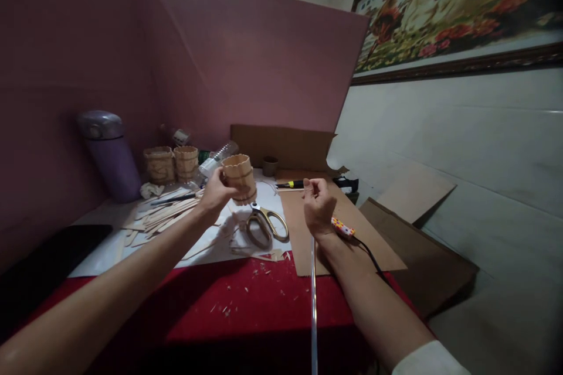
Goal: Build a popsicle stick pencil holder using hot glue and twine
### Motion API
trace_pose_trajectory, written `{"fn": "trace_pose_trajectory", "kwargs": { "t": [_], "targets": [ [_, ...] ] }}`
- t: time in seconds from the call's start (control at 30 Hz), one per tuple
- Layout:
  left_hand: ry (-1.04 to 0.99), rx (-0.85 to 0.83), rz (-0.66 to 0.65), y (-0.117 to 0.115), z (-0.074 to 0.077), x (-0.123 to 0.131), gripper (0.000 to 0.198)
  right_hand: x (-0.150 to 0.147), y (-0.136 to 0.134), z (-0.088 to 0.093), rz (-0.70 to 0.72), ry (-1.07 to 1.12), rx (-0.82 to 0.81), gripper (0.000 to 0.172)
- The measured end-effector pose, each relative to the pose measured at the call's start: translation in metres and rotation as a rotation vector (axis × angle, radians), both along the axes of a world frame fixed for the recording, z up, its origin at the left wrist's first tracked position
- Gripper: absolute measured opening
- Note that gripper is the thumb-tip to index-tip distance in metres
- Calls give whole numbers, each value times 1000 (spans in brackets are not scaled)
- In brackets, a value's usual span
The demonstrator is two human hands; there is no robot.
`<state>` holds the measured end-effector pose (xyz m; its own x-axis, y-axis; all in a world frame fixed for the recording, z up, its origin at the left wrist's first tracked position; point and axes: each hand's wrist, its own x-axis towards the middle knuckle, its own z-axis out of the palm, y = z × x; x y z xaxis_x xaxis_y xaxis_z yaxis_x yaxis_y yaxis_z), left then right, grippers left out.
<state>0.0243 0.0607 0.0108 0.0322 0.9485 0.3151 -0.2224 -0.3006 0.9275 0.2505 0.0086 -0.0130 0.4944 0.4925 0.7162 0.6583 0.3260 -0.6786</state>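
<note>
My left hand (pixel 215 190) is wrapped round a small barrel-shaped cup (pixel 238 173) made of upright wooden sticks with bands round it, held above the table. My right hand (pixel 318 204) is raised over the cardboard with thumb and fingers pinched; what is between them, if anything, is too small to make out. Beside its fingertips are a black and yellow utility knife (pixel 291 184) and a thin pale wooden strip (pixel 291 190). Gold-handled scissors (pixel 267 226) lie below the cup. A clear glue stick (pixel 314 304) runs from under my right wrist towards me.
Craft sticks (pixel 167 215) lie piled on white paper at left. Behind them stand two more stick cups (pixel 159 165), a purple flask (pixel 109 158) and a plastic bottle (pixel 219 156). A patterned handle (pixel 343 227) with a black cord rests right on a cardboard sheet (pixel 294 234). Wood scraps litter the red cloth (pixel 264 287).
</note>
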Motion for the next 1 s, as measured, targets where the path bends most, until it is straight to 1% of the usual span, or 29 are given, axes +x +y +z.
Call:
{"fn": "trace_pose_trajectory", "kwargs": {
  "t": [0.07,0.13,0.2,0.33,0.4,0.5,0.6,0.77,0.93,1.0],
  "targets": [
    [43,29,-65,9,5,17,70,-2,0,-1,1,-22,-14,36],
    [70,44,-73,21,4,33,71,-3,0,-3,-12,-55,-19,37],
    [102,40,-70,34,-4,45,70,-2,0,-3,-40,-89,-17,38],
    [221,62,-46,56,-30,57,67,2,0,-2,-89,-105,4,42],
    [297,89,-40,61,-41,57,66,2,0,-1,-86,-107,13,41],
    [407,125,-26,62,-49,55,64,0,-1,0,-72,-116,20,40],
    [479,170,-9,59,-50,57,65,-2,-1,-1,-76,-135,27,40],
    [581,216,-35,54,-49,56,67,-1,1,-5,-57,-144,23,38],
    [690,177,36,52,-52,33,59,-1,1,-5,-80,-138,31,38],
    [715,154,48,52,-50,24,59,-1,1,-5,-69,-133,16,38]
  ]
}}
